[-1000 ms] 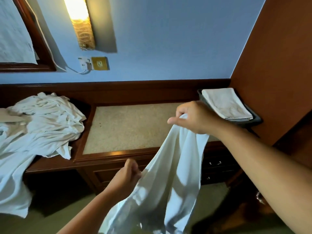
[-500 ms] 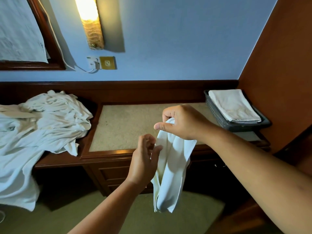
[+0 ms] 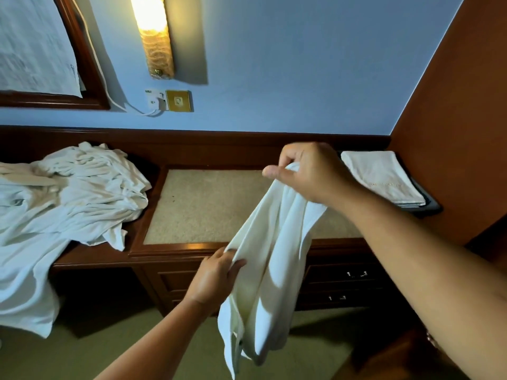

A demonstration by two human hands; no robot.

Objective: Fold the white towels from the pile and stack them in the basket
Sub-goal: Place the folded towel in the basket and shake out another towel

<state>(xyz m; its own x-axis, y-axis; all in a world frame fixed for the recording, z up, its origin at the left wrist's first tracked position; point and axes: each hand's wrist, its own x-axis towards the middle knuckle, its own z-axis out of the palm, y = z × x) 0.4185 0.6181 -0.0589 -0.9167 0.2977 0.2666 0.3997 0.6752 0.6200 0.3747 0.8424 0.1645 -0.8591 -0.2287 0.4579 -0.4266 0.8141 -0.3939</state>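
So I've got 1 towel (image 3: 270, 270) up in the air in front of the desk (image 3: 203, 207), hanging down past its front edge and not touching the top. The right hand (image 3: 310, 174) pinches the top end, thumb and curled fingers bunching the cloth, held above the right half of the desk. The left hand (image 3: 215, 277) is lower, just in front of the front edge, fingers curled round the towel's left edge about halfway down. The cloth hangs in long loose folds between the 2 grips, and the bottom end dangles over the floor. The pile (image 3: 74, 193) is a crumpled heap on the desk's left end, part of it spilling over the front edge toward the floor. The basket (image 3: 432, 208) sits at the far right corner against the side wall with a folded towel (image 3: 384, 176) lying flat in it. I can't tell how many are stacked under it.
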